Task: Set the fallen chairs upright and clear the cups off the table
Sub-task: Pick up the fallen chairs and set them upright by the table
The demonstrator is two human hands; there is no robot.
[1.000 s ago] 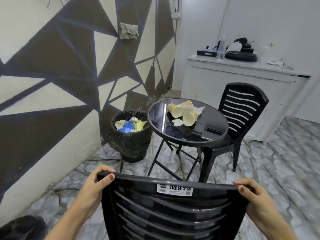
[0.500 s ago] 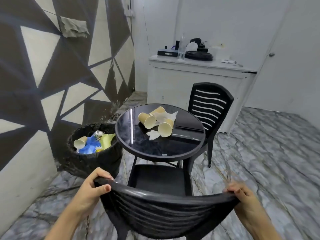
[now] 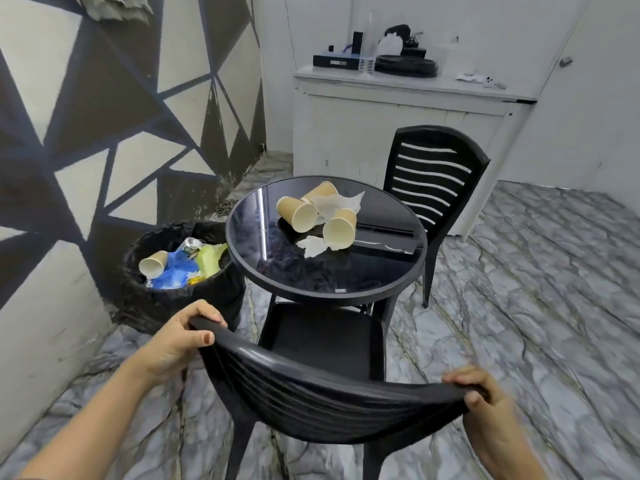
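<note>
A black plastic chair (image 3: 322, 386) stands upright right in front of me, its seat tucked against the round black glass table (image 3: 311, 282). My left hand (image 3: 180, 341) grips the left end of its backrest top and my right hand (image 3: 481, 400) grips the right end. Three tan paper cups lie tipped on the table: one (image 3: 297, 213) on the left, one (image 3: 320, 192) behind it, one (image 3: 340, 228) on the right, among crumpled white napkins (image 3: 313, 245). A second black chair (image 3: 433, 178) stands upright behind the table.
A black-lined waste bin (image 3: 173, 292) holding a paper cup and coloured trash stands left of the table against the patterned wall. A white cabinet (image 3: 398, 133) with electronics on top is behind the far chair. Grey marble floor stretches to the right.
The chair in my hands has tipped from leaning toward me to standing upright and moved closer to the table. My view has shifted left and forward.
</note>
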